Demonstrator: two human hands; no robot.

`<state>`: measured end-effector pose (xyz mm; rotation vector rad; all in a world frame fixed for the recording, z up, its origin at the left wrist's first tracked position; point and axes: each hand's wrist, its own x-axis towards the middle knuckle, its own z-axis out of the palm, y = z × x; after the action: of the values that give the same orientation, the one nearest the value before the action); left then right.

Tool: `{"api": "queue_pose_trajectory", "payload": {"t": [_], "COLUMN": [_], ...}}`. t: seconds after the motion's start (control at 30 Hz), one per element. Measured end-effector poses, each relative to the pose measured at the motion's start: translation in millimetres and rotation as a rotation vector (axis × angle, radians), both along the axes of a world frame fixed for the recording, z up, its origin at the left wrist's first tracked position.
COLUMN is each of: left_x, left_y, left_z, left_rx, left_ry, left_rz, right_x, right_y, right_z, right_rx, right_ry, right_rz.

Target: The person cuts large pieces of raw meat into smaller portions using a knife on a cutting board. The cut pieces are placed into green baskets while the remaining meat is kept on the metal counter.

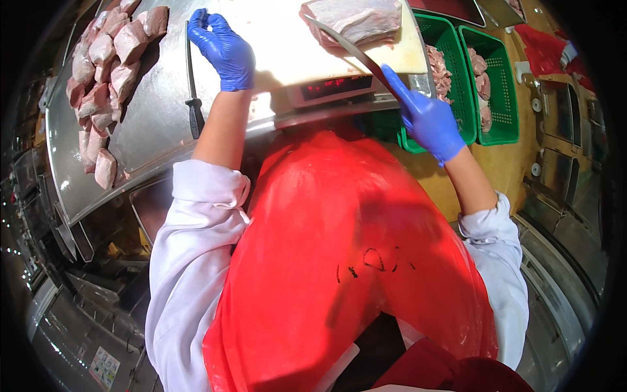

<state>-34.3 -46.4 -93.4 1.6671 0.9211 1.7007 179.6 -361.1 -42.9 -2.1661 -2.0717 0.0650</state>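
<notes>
My right hand (pixel 432 124), in a blue glove, grips a long knife (pixel 356 52), index finger stretched along it. The blade points up and left, its tip end over the near left side of a large pale slab of meat (pixel 356 23) on the white cutting board (pixel 281 62). My left hand (pixel 225 52), also gloved in blue, is at the board's left side with its fingers curled together. Whatever it may hold is hidden. Beside that hand a honing steel (pixel 195 116) with a black handle lies on the metal table.
Many cut meat chunks (pixel 104 78) are heaped on the steel table (pixel 153 104) at left. A scale with a red lit display (pixel 336 86) sits at the board's near edge. Two green baskets (pixel 506 98) with meat pieces stand at right. My red apron (pixel 339 228) fills the near middle.
</notes>
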Motion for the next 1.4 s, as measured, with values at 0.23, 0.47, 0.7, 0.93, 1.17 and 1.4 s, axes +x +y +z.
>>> {"api": "queue_pose_trajectory", "payload": {"t": [0.23,0.47,0.7,0.93,1.17,1.4], "left_x": [35,53,56,45,44,21], "left_y": [-67,-92,-91,-87,-84,-64], "left_z": [-1,5,10,2,3,10], "left_rx": [-0.149,-0.339,-0.27,-0.368,-0.39,-0.425], "left_ry": [0.156,0.42,0.528,0.481,0.572,0.548], "left_rz": [-0.202,-0.204,-0.146,-0.189,-0.177,-0.164], "right_x": [22,3,-20,-27,-50,-45], "right_y": [-77,-2,86,113,87,19], "right_z": [-4,8,-5,-16,24,52], "right_rx": [0.012,0.226,0.374,0.465,-0.104,-0.343], "right_ry": [0.191,0.467,0.539,0.281,0.141,0.048], "right_rz": [-0.05,-0.219,-0.212,-0.068,-0.082,-0.058]}}
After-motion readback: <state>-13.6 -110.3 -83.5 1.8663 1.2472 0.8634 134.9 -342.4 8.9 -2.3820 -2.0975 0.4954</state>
